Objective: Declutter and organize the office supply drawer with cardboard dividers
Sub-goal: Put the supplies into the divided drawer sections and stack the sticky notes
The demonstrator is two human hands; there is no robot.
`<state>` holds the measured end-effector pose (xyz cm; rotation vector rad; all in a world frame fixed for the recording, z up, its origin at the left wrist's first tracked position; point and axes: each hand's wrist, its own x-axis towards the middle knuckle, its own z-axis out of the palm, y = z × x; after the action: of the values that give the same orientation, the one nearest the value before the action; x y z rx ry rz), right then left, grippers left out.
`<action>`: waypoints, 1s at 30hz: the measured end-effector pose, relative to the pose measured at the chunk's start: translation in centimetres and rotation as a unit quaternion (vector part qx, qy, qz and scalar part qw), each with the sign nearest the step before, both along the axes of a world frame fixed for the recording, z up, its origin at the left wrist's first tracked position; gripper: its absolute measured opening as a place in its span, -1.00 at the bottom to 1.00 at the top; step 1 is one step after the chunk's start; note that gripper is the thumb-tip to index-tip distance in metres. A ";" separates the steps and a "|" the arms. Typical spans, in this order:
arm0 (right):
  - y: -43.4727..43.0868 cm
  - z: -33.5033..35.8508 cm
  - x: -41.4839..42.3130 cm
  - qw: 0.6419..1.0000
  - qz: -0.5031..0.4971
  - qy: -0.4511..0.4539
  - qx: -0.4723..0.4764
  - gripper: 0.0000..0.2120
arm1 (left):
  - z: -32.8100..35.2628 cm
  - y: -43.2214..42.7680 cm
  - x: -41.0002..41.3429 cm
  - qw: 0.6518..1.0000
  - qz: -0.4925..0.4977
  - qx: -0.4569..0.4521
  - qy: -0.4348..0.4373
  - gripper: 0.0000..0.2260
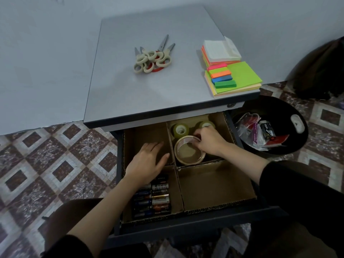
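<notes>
Progress?

Halfway, I'd judge. Dividers stand in the drawer; batteries fill the front-left bay, and tape sits rear-right, with the right hand curled on the big roll's rim.

Other hand?

Left hand is flat with straight fingers over the rear-left bay, holding nothing.

Remaining?

Scissors and notes wait on the desktop. Two bays look bare. Bin beside; nothing obstructs.

We see scissors left and sticky notes right on the cabinet top. In the drawer, tape rolls sit back-right and batteries front-left. A bin stands right.
</notes>
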<state>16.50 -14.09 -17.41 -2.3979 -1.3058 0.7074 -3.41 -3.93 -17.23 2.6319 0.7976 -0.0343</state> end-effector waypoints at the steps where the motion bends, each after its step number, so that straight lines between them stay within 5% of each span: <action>1: 0.3 0.0 -0.2 1.000 -0.004 0.003 -0.007 -0.80 | 0.0 0.0 0.0 1.000 0.002 -0.002 0.002 -0.50; 15: 2.0 0.7 -1.8 0.991 -0.011 -0.105 -0.084 -0.82 | 0.2 -0.1 0.3 1.000 0.003 -0.002 0.016 -0.52; 30: 1.7 0.6 -2.0 0.989 -0.003 -0.119 -0.083 -0.82 | 0.3 -0.1 0.2 1.000 0.004 0.001 0.012 -0.53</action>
<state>14.51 -12.40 -16.86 -2.6886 -1.3785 0.5613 -3.21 -4.02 -16.95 2.6349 0.8154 -0.0631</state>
